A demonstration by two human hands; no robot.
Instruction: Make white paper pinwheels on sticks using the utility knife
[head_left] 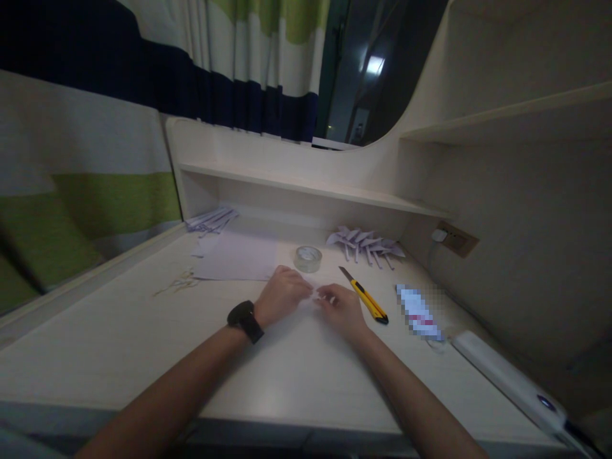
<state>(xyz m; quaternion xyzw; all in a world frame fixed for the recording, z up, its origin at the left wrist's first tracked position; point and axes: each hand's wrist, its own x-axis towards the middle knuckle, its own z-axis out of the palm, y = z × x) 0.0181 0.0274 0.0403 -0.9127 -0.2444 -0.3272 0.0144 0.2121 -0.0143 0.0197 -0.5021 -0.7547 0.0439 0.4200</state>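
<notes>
Closest in, both hands sit together at mid-bench, the left hand (282,294) with a black wristwatch (245,320) and the right hand (340,307) pinched from either side on a small white paper piece (315,294) lying right between their fingertips, neither one nearer. Just right of the right hand lies a yellow-and-black utility knife (366,297), long axis running away and to the left. Further back sit a clear tape roll (308,258), a white paper sheet (236,257) and a pile of folded white paper shapes (366,244); no readable writing anywhere.
</notes>
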